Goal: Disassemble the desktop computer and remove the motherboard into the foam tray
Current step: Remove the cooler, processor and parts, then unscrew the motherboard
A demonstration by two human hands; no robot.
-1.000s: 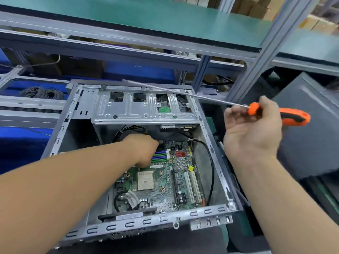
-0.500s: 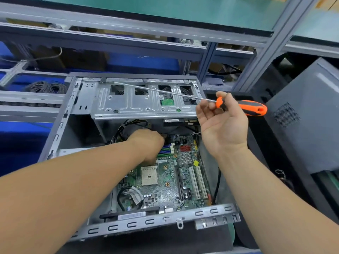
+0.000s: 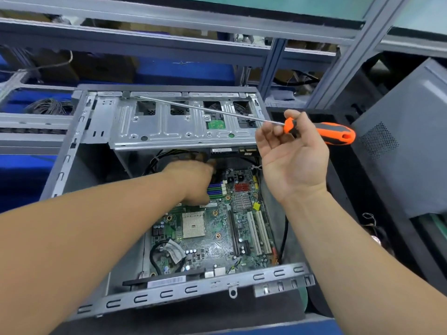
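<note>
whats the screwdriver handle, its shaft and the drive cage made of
Screwdriver handle: looks like orange moulded plastic with darker grey grip insets, probably rubbery; matte surface.
Shaft: thin, bright steel by its silvery shine.
Drive cage: stamped sheet metal, likely galvanised steel; dull grey sheen, pressed ribs and punched holes.

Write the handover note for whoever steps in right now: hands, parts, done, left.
Left hand: reaching deep into the open grey metal computer case, over the far end of the green motherboard; what it grips is hidden.
Right hand: holds the orange-handled long screwdriver raised above the case, touching nothing.
Done: side cover off, processor socket bare.
Left: free the motherboard and lift it out. No foam tray in view.
</note>
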